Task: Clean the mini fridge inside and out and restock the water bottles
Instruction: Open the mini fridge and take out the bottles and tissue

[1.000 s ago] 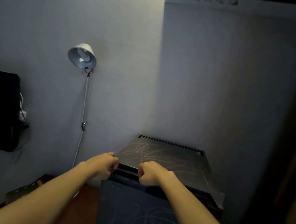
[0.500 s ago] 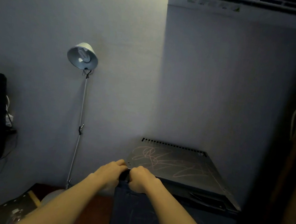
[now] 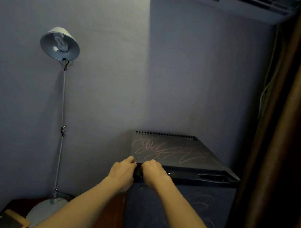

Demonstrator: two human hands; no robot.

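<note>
The dark mini fridge (image 3: 179,154), its top scrawled with pink lines, stands in the wall corner. The left hand (image 3: 123,172) and right hand (image 3: 153,173) sit side by side at its front-left top corner, each grip curled tight over that upper edge. A floor lamp (image 3: 60,44) stands to the left.

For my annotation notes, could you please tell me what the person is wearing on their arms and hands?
Nothing shows: the left hand and right hand are bare, without gloves, and both forearms are uncovered to the frame's edge, no sleeves or watch.
</note>
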